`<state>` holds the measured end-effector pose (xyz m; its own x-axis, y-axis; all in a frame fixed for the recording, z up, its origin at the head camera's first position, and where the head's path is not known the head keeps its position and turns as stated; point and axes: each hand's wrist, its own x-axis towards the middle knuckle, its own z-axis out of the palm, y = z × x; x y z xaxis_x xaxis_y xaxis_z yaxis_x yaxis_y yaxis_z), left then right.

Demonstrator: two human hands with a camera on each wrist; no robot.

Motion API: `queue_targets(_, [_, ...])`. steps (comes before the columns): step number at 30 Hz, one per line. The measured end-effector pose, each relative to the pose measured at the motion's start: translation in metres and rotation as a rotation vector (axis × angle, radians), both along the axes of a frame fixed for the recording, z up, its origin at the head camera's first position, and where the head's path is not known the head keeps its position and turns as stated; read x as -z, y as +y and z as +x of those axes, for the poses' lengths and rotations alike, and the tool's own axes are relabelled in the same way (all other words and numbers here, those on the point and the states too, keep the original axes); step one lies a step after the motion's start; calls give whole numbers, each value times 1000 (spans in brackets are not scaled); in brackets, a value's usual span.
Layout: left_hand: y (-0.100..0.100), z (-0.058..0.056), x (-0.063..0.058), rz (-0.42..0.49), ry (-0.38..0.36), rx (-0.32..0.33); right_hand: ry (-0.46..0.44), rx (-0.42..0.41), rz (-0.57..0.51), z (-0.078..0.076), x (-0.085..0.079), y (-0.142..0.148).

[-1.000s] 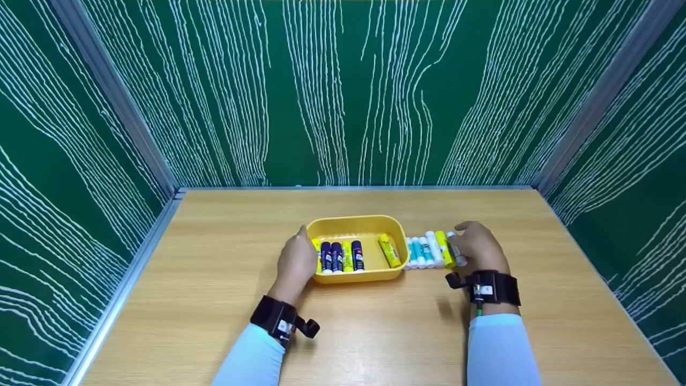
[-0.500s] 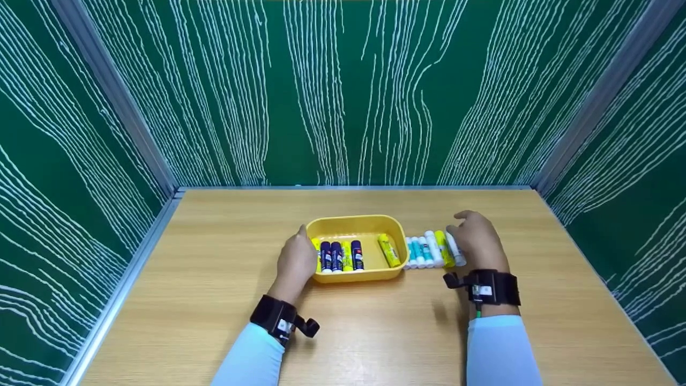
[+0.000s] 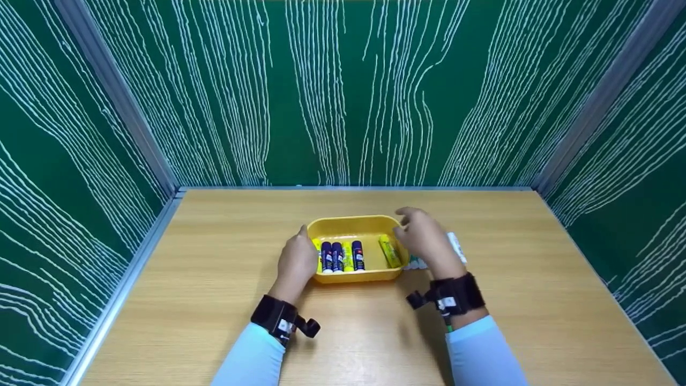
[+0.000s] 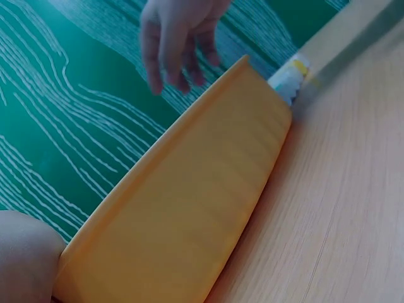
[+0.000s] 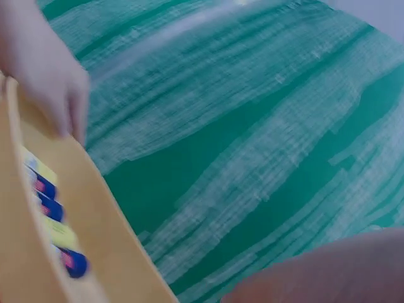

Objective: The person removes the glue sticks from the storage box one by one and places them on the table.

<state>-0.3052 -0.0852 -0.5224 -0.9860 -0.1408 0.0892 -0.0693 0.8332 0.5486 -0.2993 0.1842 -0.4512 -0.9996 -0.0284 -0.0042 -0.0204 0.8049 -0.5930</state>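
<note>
A yellow plastic bin (image 3: 353, 276) sits on the table. Inside it, a row of navy and yellow glue sticks (image 3: 337, 257) lies toward the left end, and one yellow glue stick (image 3: 389, 252) lies at the right end. My left hand (image 3: 297, 260) grips the bin's left end, thumb at the rim. Above the bin's right end is my right hand (image 3: 426, 238); in the left wrist view its fingers (image 4: 170, 53) hang loosely with nothing held. White glue sticks (image 3: 456, 246) lie on the table right of the bin, partly hidden beneath the right hand and forearm.
Bare wooden table (image 3: 230, 230) surrounds the bin. Green panels (image 3: 353, 107) with white wavy lines stand at the back and both sides, joined by grey metal frame posts (image 3: 595, 96).
My right hand was beside the rightmost white glue stick, which came to rest at the row's end. The hand has since moved left over the bin. My left hand and the bin have stayed put.
</note>
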Motion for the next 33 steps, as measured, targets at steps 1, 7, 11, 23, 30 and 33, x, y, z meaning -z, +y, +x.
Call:
queue_targets(1, [0,0,0,-6,0,4,-2,-9,3,0,2,-6])
queue_targets(7, [-1,-1,1,-24,0,11,-5,-49,75,0,17,-30])
queue_targets(11, [-1,-1,1,-14,-6,9,-40,-33,145,1,22,-37])
queue_targets(23, [-2,-1,1,0,-16,10,-61,-39,250,4,37,-48])
queue_targets(30, [-2,0,0,4,-16,10,15,-51,332,-1,46,-51])
queue_targets(33, [-2,1,-1,7,-3,16,67,-63,372,-2,48,-52])
